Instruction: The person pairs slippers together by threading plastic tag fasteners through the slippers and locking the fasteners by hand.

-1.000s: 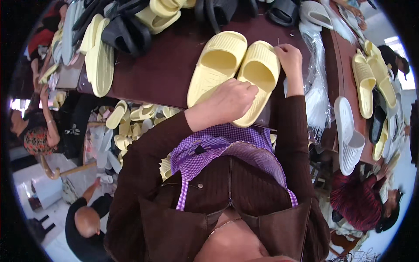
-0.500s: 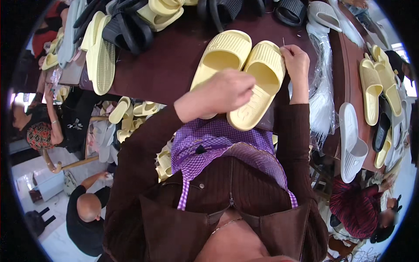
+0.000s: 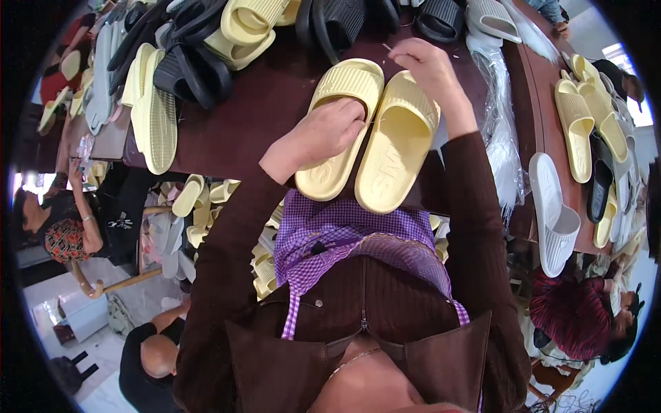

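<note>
Two pale yellow slippers stand side by side at the table's near edge, toes pointing away from me. My left hand [image 3: 329,131] reaches into the opening of the left slipper [image 3: 323,180]; its fingers are curled, and the fingertips are hidden under the strap. Above the toe of the right slipper [image 3: 394,148], my right hand [image 3: 423,62] pinches a thin pale strand [image 3: 387,47] between thumb and forefinger. What the left fingers hold, if anything, does not show.
Black slippers [image 3: 196,76] and yellow slippers [image 3: 248,31] crowd the table's far side. To the right hangs a bundle of clear plastic strands [image 3: 497,124]. A grey slipper [image 3: 554,217] lies on the right-hand table. Other people sit at both sides.
My left hand has moved from over the right slipper into the left one's opening. My right hand has gone up and left, away from the right slipper's strap side, with the strand.
</note>
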`<control>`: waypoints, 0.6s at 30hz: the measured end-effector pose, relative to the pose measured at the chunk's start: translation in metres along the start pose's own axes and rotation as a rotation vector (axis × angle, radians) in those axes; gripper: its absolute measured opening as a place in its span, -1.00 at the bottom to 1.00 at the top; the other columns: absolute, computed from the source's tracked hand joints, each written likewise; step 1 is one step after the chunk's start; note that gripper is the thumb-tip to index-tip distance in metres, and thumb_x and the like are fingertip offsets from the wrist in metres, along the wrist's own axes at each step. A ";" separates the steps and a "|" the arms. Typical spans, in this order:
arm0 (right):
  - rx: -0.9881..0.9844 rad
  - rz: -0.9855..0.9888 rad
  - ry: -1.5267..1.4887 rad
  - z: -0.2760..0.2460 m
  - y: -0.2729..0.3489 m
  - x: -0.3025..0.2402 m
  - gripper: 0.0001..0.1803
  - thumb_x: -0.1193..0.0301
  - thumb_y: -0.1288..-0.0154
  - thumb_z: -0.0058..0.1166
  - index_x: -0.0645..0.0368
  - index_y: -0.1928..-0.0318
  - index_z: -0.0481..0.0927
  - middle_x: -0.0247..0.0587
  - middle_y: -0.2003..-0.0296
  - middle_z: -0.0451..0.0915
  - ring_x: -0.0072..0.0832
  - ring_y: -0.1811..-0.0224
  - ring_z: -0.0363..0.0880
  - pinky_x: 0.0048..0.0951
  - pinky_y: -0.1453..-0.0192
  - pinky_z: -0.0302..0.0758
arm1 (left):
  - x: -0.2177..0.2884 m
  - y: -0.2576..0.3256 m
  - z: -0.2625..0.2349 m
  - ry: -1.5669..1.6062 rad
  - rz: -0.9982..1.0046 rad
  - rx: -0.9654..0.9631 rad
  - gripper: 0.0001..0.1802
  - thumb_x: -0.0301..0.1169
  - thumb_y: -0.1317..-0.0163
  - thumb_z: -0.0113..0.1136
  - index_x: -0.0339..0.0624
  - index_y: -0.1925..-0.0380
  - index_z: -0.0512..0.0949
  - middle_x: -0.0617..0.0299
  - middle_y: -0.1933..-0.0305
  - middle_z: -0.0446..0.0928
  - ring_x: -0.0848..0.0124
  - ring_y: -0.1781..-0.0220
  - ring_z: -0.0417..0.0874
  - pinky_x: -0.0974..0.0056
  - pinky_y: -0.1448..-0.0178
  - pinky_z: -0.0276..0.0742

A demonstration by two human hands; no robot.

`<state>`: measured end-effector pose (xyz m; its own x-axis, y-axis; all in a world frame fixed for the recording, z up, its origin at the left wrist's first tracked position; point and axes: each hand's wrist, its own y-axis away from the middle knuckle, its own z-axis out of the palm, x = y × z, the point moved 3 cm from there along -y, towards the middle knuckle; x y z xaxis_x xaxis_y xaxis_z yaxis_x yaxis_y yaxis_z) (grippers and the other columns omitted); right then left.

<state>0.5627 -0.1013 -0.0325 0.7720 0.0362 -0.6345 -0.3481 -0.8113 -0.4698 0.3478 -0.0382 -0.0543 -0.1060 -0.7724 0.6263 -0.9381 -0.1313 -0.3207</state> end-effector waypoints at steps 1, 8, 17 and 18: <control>-0.043 -0.062 -0.005 0.004 -0.004 0.004 -0.85 0.50 -0.19 0.12 0.26 0.23 0.63 -0.19 0.29 0.67 -0.45 0.22 0.62 -0.53 0.09 0.49 | 0.001 -0.001 0.001 0.003 0.007 -0.001 -0.85 -0.42 -0.25 0.00 -0.29 0.27 0.40 -0.05 0.26 0.48 0.01 0.17 0.52 0.05 0.08 0.43; -0.388 0.011 0.150 0.025 -0.022 0.016 -0.85 0.47 -0.20 0.05 0.27 0.24 0.58 -0.09 0.35 0.62 -0.31 0.26 0.60 -0.44 0.15 0.48 | 0.001 0.000 0.001 -0.007 -0.035 0.011 -0.84 -0.40 -0.26 -0.01 -0.28 0.27 0.40 -0.06 0.26 0.48 0.00 0.17 0.52 0.03 0.07 0.43; -0.061 0.076 0.154 -0.001 -0.012 0.009 -0.85 0.45 -0.27 0.01 0.24 0.21 0.56 -0.06 0.43 0.59 -0.30 0.37 0.59 -0.41 0.26 0.48 | 0.008 0.000 -0.001 -0.009 0.016 0.098 -0.84 -0.47 -0.25 0.04 -0.33 0.21 0.44 -0.04 0.26 0.50 0.05 0.24 0.54 0.16 0.15 0.47; -0.057 0.076 0.154 -0.003 -0.010 0.007 -0.85 0.45 -0.27 0.01 0.24 0.21 0.56 -0.06 0.43 0.59 -0.30 0.37 0.59 -0.41 0.26 0.48 | 0.013 0.005 -0.001 -0.020 0.037 0.210 -0.83 -0.47 -0.23 0.05 -0.32 0.21 0.45 -0.04 0.25 0.51 0.05 0.24 0.56 0.14 0.14 0.48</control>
<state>0.5732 -0.0951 -0.0303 0.8188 -0.1128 -0.5629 -0.3809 -0.8404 -0.3856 0.3413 -0.0482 -0.0466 -0.1310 -0.7909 0.5978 -0.8440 -0.2273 -0.4857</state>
